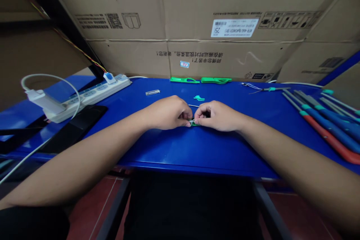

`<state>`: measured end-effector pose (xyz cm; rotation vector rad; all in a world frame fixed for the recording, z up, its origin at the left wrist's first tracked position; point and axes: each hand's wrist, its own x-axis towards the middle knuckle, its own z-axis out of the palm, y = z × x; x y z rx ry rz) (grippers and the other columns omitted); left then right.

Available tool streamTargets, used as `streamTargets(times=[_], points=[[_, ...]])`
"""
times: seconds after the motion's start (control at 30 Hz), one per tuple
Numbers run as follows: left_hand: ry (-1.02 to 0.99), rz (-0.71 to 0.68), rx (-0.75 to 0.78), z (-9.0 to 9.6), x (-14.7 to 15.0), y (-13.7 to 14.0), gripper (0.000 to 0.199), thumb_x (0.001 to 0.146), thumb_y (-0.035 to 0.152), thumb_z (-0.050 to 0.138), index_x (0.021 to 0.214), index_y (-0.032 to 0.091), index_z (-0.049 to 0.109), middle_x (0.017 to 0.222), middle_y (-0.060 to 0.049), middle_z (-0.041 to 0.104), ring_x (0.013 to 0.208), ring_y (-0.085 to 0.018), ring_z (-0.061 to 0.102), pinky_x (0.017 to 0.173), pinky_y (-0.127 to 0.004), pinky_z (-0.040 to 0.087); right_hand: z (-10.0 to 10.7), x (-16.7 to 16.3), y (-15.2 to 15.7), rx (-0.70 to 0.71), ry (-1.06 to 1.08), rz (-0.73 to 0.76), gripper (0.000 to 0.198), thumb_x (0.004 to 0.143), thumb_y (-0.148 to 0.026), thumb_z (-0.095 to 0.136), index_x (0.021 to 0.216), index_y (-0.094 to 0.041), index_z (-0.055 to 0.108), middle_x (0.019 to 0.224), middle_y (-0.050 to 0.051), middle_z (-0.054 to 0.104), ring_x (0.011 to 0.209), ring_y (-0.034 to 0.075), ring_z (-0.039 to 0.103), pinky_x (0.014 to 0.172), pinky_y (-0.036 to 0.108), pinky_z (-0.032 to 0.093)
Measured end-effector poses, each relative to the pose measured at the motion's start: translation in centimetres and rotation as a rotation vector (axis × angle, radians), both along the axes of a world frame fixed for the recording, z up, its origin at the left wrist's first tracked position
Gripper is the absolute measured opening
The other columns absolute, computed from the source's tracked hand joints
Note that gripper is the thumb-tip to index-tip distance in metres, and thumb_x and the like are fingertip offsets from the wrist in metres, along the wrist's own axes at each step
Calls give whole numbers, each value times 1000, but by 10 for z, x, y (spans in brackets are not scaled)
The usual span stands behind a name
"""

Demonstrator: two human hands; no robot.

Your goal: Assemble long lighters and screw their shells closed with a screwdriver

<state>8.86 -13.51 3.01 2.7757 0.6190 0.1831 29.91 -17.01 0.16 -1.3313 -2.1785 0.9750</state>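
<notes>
My left hand (176,112) and my right hand (216,115) meet at the middle of the blue table, fingertips pinched close together. Between them sits a small green piece (193,124) with thin whitish wires, mostly hidden by the fingers. Both hands pinch at this piece; its exact kind does not show. Just beyond the hands lies a thin metal rod (194,105), and behind it a small teal plastic part (199,98). Two long green plastic shells, a left one (185,80) and a right one (216,80), rest at the back edge.
A white power strip (92,95) with plugs and a black flat object (75,125) are at left. A small clear part (152,92) lies near the back. Red and blue-handled lighter-like tools (326,131) pile up at right. Cardboard (140,52) walls the back.
</notes>
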Motion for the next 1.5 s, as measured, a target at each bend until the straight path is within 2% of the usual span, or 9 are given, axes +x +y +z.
streamTargets(times=[0.2, 0.27, 0.4, 0.47, 0.77, 0.97, 1.2, 1.37, 1.5], points=[[18, 24, -29, 0, 0, 0, 9, 83, 25, 73, 89, 19, 76, 82, -2, 75, 72, -13, 67, 65, -23, 44, 3, 2, -1, 61, -91, 28, 14, 80, -31, 66, 82, -19, 72, 75, -1, 67, 68, 13, 59, 64, 27, 44], [19, 29, -47, 0, 0, 0, 10, 83, 25, 73, 90, 19, 76, 82, -2, 75, 71, -13, 67, 64, -23, 44, 8, 4, -3, 185, -155, 90, 13, 83, -28, 64, 86, -19, 73, 81, 2, 69, 72, 15, 61, 68, 28, 45], [11, 28, -89, 0, -1, 2, 11, 82, 26, 74, 91, 19, 77, 82, -1, 75, 70, -12, 68, 63, -22, 45, 15, 9, -4, 518, -295, 293, 18, 90, -22, 57, 97, -18, 73, 90, 6, 70, 82, 18, 62, 74, 32, 44], [7, 25, -96, 0, -1, 2, 11, 82, 26, 74, 91, 19, 77, 82, -2, 75, 71, -12, 68, 64, -22, 45, 15, 9, -3, 626, -343, 366, 20, 93, -22, 54, 98, -18, 72, 91, 7, 71, 83, 19, 62, 76, 33, 43], [-24, 0, -106, 2, -6, 10, 18, 84, 34, 74, 94, 20, 76, 88, -2, 76, 76, -13, 69, 69, -23, 46, 13, 6, -1, 867, -555, 453, 28, 99, -23, 42, 95, -13, 68, 89, 9, 68, 80, 20, 57, 73, 34, 35], [19, 68, 20, 7, -18, 26, 19, 92, 31, 61, 98, 21, 76, 93, -1, 77, 82, -14, 68, 73, -23, 43, 14, 8, -1, 842, -537, 448, 28, 100, -22, 41, 95, -15, 67, 89, 9, 67, 81, 20, 56, 73, 33, 33], [146, 138, -8, 9, -21, 25, 24, 94, 36, 57, 100, 23, 76, 89, -1, 75, 76, -12, 64, 67, -22, 40, 15, 12, -2, 859, -485, 465, 24, 98, -18, 42, 97, -15, 66, 91, 9, 67, 83, 20, 55, 74, 33, 34], [139, 90, -17, 8, -17, 20, 25, 94, 38, 57, 99, 22, 76, 88, 0, 75, 72, -11, 62, 64, -22, 38, 13, 11, 0, 869, -522, 480, 25, 99, -19, 42, 98, -15, 66, 92, 8, 67, 84, 20, 54, 74, 33, 32], [113, 35, -96, 2, -12, 17, 25, 91, 41, 62, 98, 20, 75, 86, -1, 75, 72, -12, 64, 65, -23, 40, 11, 9, 1, 916, -583, 490, 24, 97, -17, 43, 95, -15, 67, 90, 8, 67, 81, 20, 53, 73, 34, 29]])
